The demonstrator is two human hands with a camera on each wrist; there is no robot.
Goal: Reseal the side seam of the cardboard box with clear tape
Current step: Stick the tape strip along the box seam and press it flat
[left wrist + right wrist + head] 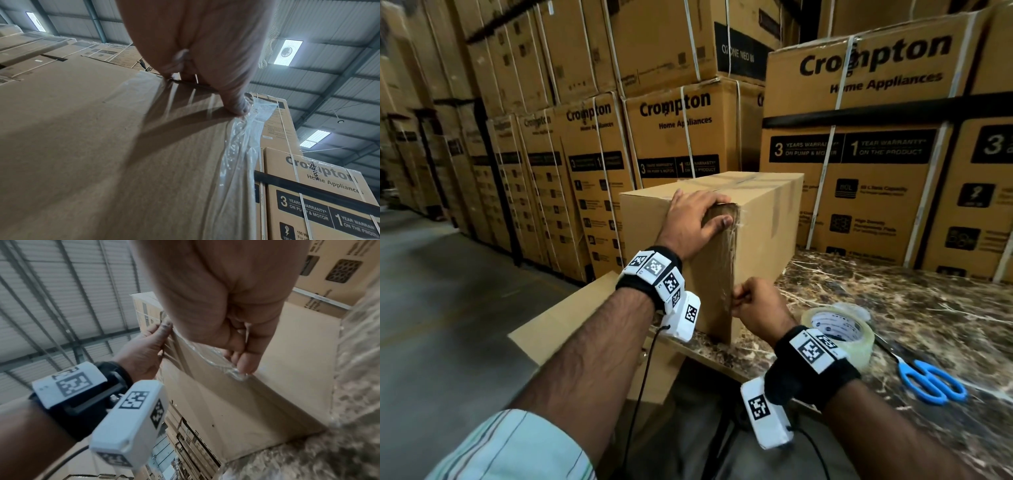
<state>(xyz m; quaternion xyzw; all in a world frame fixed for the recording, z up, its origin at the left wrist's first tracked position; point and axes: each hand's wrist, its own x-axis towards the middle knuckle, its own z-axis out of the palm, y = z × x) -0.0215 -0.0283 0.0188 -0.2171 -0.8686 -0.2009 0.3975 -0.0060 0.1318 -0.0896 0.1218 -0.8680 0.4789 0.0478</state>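
A plain cardboard box (763,219) stands on the marble table (893,301), one vertical corner seam facing me. My left hand (698,216) grips the box's top corner, fingers over the top and thumb (238,105) pressing the upper end of a crinkled strip of clear tape (236,146) onto the seam. Lower down the same edge, my right hand (743,301) pinches that tape strip (218,360) in curled fingers, right against the cardboard. The roll of clear tape (839,329) lies on the table just right of my right wrist.
Blue-handled scissors (928,377) lie on the table right of the roll. A flat cardboard sheet (571,329) juts out under the table's left edge. Tall stacks of printed cartons (859,171) wall in the back and right; the concrete aisle floor (448,308) lies to the left.
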